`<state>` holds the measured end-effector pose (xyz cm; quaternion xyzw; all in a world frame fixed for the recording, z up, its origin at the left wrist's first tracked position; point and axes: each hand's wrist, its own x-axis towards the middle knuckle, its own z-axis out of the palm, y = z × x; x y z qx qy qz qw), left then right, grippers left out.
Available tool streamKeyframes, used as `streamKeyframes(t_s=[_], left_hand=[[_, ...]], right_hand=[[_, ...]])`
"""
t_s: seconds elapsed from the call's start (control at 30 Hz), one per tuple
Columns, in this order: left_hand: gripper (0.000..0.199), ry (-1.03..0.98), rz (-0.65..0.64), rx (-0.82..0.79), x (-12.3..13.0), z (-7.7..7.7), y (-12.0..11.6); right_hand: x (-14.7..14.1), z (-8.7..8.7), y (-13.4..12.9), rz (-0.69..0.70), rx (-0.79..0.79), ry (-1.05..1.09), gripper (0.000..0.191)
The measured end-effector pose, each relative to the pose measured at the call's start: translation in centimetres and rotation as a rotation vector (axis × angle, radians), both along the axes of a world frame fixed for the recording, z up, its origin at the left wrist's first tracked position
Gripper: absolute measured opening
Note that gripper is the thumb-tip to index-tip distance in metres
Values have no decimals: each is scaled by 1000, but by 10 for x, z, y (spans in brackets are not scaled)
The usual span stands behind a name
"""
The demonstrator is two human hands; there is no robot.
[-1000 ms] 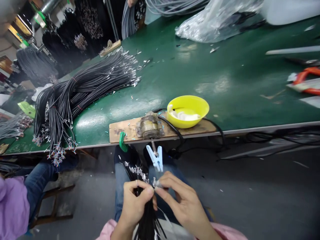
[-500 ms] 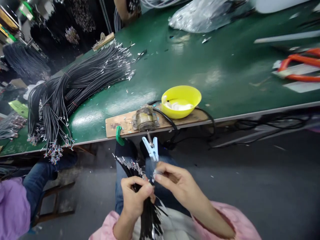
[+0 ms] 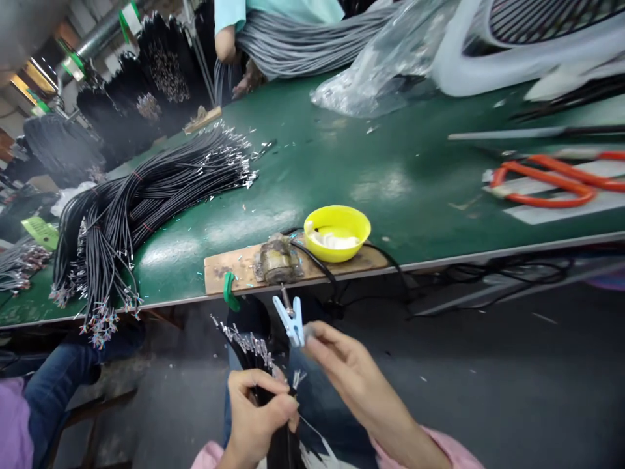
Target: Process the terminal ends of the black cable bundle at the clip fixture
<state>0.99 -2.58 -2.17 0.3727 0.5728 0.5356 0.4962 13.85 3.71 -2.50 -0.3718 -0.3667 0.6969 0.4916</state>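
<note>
My left hand (image 3: pixel 261 407) is closed round a bundle of black cables (image 3: pixel 280 446), whose stripped silvery ends (image 3: pixel 251 345) fan out above the fingers. One cable end with spread wires (image 3: pixel 297 381) sticks up by the thumb. My right hand (image 3: pixel 342 365) is pinched beside a light blue clothes peg (image 3: pixel 291 320), with something small and greyish between the fingertips, too blurred to name. The peg sits on the shaft of a small motor (image 3: pixel 277 260), which is mounted on a wooden board (image 3: pixel 229 267) at the table edge.
A yellow bowl (image 3: pixel 336 233) with white material stands on the board. A green clamp (image 3: pixel 229 291) grips its left end. Bundled black cables (image 3: pixel 146 189) lie left on the green table (image 3: pixel 273 176). Orange-handled scissors (image 3: pixel 541 182) lie right. Other people's arm (image 3: pixel 225 45) and leg (image 3: pixel 58 384) show.
The view has tilted up, showing more of the table's far side. My right hand has moved from the wire ends by my left thumb up to the peg.
</note>
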Motion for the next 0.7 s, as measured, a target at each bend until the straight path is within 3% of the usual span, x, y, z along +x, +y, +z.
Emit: streamKeyframes(t_s=[0.07, 0.2, 0.33, 0.7], left_hand=[[31, 78, 18, 43, -2, 5, 3], [13, 220, 46, 117, -4, 16, 12], [4, 319, 66, 159, -1, 20, 20], [7, 415, 54, 187, 1, 9, 29]], right_hand=[[-4, 1, 11, -59, 9, 9, 38], [-20, 12, 28, 60, -58, 216, 50], [-31, 19, 37, 83, -193, 414, 44], [-26, 27, 42, 69, -167, 341, 41]])
